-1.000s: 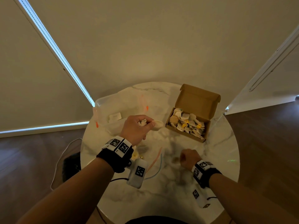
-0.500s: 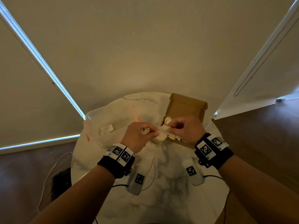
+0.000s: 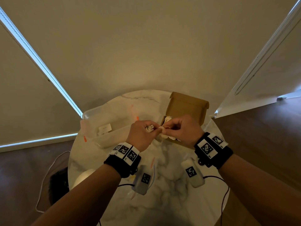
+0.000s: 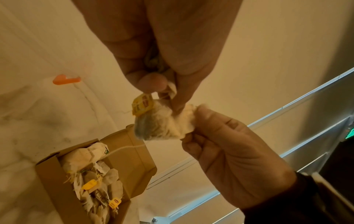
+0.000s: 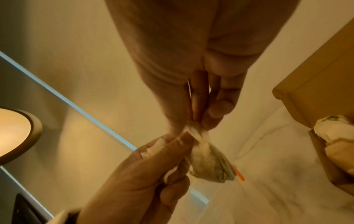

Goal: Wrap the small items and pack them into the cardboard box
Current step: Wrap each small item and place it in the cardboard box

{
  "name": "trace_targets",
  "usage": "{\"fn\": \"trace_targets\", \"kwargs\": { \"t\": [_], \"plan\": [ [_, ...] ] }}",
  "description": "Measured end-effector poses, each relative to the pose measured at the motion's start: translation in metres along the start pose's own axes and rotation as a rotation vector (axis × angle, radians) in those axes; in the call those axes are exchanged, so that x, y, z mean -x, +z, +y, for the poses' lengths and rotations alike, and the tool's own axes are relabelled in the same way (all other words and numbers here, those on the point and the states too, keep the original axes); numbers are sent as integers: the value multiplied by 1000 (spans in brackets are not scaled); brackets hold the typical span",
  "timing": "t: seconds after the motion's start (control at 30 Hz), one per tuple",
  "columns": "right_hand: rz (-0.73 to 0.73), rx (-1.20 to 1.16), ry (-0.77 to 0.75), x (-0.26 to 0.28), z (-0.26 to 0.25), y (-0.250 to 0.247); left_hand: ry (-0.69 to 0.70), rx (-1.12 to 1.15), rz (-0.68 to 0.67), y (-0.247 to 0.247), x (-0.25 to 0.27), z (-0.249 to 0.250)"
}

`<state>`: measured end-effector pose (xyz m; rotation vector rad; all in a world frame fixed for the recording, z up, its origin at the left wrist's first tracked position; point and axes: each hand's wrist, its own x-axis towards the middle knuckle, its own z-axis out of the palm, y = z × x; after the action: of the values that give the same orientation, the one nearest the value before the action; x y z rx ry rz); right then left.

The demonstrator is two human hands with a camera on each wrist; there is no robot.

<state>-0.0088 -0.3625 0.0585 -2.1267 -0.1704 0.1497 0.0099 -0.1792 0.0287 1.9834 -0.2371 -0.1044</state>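
We hold one tea bag in the air above the worktop, just in front of the cardboard box: the left hand pinches its top and grips crumpled paper, the right hand pinches the opposite paper corner. Its string trails toward the box; in our judgement a tug could snag it or tear the thin paper. Counted: one box, several wrapped bags inside, number unclear; one clear tub.
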Motion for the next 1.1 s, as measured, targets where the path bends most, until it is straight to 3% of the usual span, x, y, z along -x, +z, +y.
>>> {"fn": "trace_targets", "kwargs": {
  "t": [0.13, 0.3, 0.4, 0.53, 0.63, 0.7, 0.83, 1.0, 1.1],
  "plan": [
    [22, 168, 104, -21, 11, -25, -41, -9, 28, 4, -9, -3],
    [204, 334, 107, -58, 30, -68, -281, 25, 43, -4, -18, -23],
    [220, 474, 175, -77, 59, -73, -356, 82, 34, -4, -18, -34],
    [127, 607, 252, -86, 106, -51, -415, 129, 21, -4, -18, -41],
    [-125, 701, 340, -80, 130, -29, -436, 172, 10, -6, -16, -41],
    [-134, 674, 360, -76, 137, -23, -450, 198, 5, -8, -15, -40],
    [90, 403, 201, -58, 104, -16, -505, 308, -5, -7, -14, -32],
    [-85, 45, 22, -19, 38, 24, -573, 529, -24, -6, -12, -12],
    [36, -5, -37, -12, 25, 37, -575, 622, -41, -8, -9, -3]
  ]
}}
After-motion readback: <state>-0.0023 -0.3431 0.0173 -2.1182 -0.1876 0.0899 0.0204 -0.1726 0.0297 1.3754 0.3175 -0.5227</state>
